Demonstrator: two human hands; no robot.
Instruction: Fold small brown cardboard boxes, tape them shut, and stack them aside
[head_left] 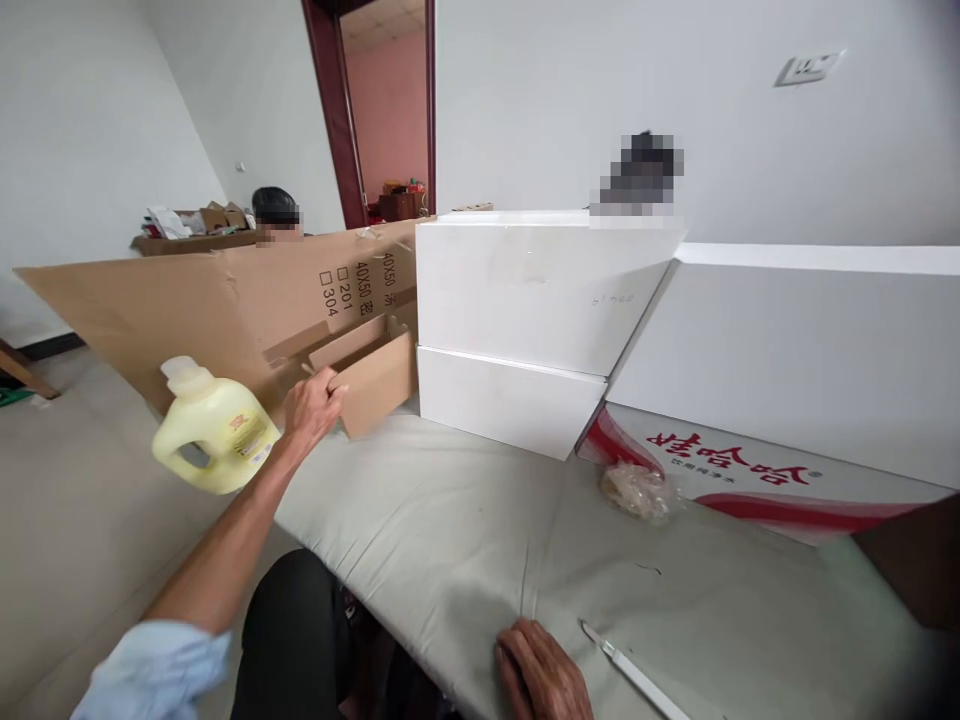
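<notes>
Cardboard flap point(379, 385) sits gripped by left hand point(313, 408); right hand point(544, 672) rests loose and empty on worktop point(450, 520).

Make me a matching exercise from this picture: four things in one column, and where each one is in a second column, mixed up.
Things
1. jug
2. cardboard flap
3. plastic bag
4. knife

Places
A. on the grey cloth, just right of the right hand
B. gripped by the left hand
C. just left of the left forearm
D. crumpled in front of the red-lettered box

Pairs: 1-C, 2-B, 3-D, 4-A
</notes>
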